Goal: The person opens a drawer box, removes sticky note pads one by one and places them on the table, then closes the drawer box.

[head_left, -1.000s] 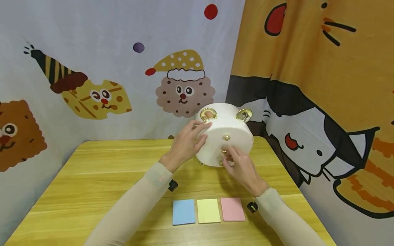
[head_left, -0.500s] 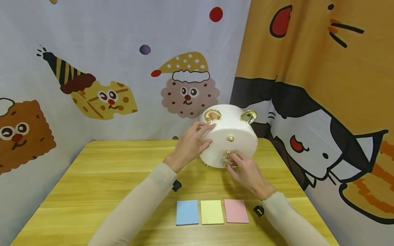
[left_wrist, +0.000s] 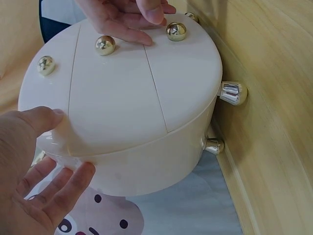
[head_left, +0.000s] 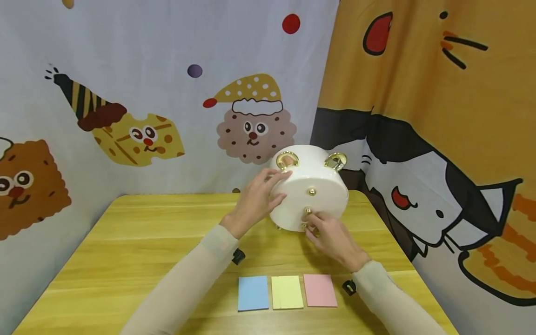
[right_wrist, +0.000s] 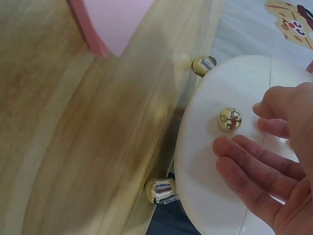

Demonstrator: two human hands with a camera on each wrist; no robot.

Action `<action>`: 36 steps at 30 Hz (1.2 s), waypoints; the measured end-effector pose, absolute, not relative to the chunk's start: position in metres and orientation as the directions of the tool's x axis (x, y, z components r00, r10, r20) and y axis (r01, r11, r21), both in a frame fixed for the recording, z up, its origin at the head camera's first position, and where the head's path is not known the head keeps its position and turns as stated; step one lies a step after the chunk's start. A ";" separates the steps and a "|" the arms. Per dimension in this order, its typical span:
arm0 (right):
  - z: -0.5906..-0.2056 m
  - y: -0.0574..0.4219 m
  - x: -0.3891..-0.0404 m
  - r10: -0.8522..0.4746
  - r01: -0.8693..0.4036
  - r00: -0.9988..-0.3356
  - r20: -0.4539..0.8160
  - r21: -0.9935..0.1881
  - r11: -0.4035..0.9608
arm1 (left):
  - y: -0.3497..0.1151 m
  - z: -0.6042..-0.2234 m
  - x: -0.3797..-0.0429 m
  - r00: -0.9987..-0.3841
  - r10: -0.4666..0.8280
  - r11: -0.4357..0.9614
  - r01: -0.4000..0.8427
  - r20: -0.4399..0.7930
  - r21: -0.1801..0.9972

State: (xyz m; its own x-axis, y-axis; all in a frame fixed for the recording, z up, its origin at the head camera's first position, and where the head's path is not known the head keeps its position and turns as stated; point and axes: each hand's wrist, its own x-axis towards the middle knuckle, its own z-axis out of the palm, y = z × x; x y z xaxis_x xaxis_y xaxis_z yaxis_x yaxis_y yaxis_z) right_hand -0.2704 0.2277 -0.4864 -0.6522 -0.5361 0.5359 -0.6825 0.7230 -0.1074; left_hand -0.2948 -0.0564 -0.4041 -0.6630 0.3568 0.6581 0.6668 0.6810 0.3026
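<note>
A white rounded drawer box (head_left: pixel 293 202) with gold ears stands tilted toward me at the back of the table. Seams split its front into three drawers, each with a gold ball knob: top (left_wrist: pixel 46 65), middle (left_wrist: pixel 105 45) and bottom (left_wrist: pixel 176 31). My left hand (head_left: pixel 253 200) rests on the box's left edge, thumb on the front face and relaxed fingers along the side. My right hand (head_left: pixel 335 237) is at the lower front, its loosely bent fingers beside the bottom knob, between it and the middle one. In the right wrist view I see no knob pinched.
Blue (head_left: pixel 253 293), yellow (head_left: pixel 286 292) and pink (head_left: pixel 320 290) sticky-note pads lie in a row on the wooden table (head_left: pixel 167 242), nearer to me than the box. A printed curtain (head_left: pixel 159 37) hangs behind the table. Gold feet (right_wrist: pixel 161 191) stick out beneath the box.
My right hand has moved down the front, from the middle knob toward the bottom knob. The left hand stays on the box's edge. The head view has shifted slightly.
</note>
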 end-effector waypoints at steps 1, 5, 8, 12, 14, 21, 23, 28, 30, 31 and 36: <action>-0.487 0.227 -0.271 -0.538 -0.682 -0.655 0.531 -0.106 0.724 | -0.056 -0.404 -0.295 -0.665 0.357 0.680 0.667 0.656 0.305; -0.486 0.224 -0.273 -0.551 -0.688 -0.654 0.518 -0.105 0.718 | -0.057 -0.404 -0.294 -0.667 0.361 0.677 0.668 0.651 0.310; -0.485 0.223 -0.274 -0.560 -0.690 -0.654 0.508 -0.099 0.717 | -0.057 -0.403 -0.293 -0.665 0.361 0.672 0.672 0.655 0.311; -0.485 0.222 -0.276 -0.573 -0.689 -0.665 0.479 -0.097 0.718 | -0.057 -0.403 -0.293 -0.664 0.359 0.670 0.672 0.656 0.314; -0.486 0.221 -0.277 -0.583 -0.690 -0.669 0.462 -0.092 0.718 | -0.057 -0.403 -0.293 -0.665 0.359 0.673 0.670 0.655 0.312; -0.487 0.220 -0.280 -0.605 -0.695 -0.669 0.431 -0.077 0.714 | -0.056 -0.403 -0.292 -0.667 0.364 0.674 0.670 0.650 0.311; -0.488 0.219 -0.282 -0.608 -0.696 -0.670 0.426 -0.076 0.714 | -0.057 -0.403 -0.292 -0.668 0.365 0.674 0.670 0.648 0.312; -0.487 0.217 -0.282 -0.607 -0.692 -0.677 0.416 -0.079 0.718 | -0.057 -0.403 -0.291 -0.664 0.366 0.672 0.673 0.652 0.308; -0.487 0.217 -0.281 -0.605 -0.689 -0.681 0.413 -0.080 0.721 | -0.057 -0.402 -0.291 -0.661 0.365 0.671 0.675 0.655 0.307; -0.487 0.217 -0.281 -0.604 -0.687 -0.682 0.412 -0.078 0.723 | -0.057 -0.402 -0.291 -0.662 0.365 0.671 0.674 0.654 0.308; -0.486 0.216 -0.281 -0.604 -0.687 -0.679 0.417 -0.070 0.723 | -0.057 -0.403 -0.291 -0.670 0.367 0.676 0.669 0.646 0.310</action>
State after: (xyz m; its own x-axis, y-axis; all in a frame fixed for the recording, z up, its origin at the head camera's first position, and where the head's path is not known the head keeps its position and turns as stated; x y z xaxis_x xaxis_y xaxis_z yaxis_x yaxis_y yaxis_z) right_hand -0.2807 0.2159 -0.4865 -0.6791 -0.6042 0.4168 -0.6868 0.7234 -0.0704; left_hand -0.2910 -0.0566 -0.4025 -0.6696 0.3674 0.6455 0.6692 0.6755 0.3097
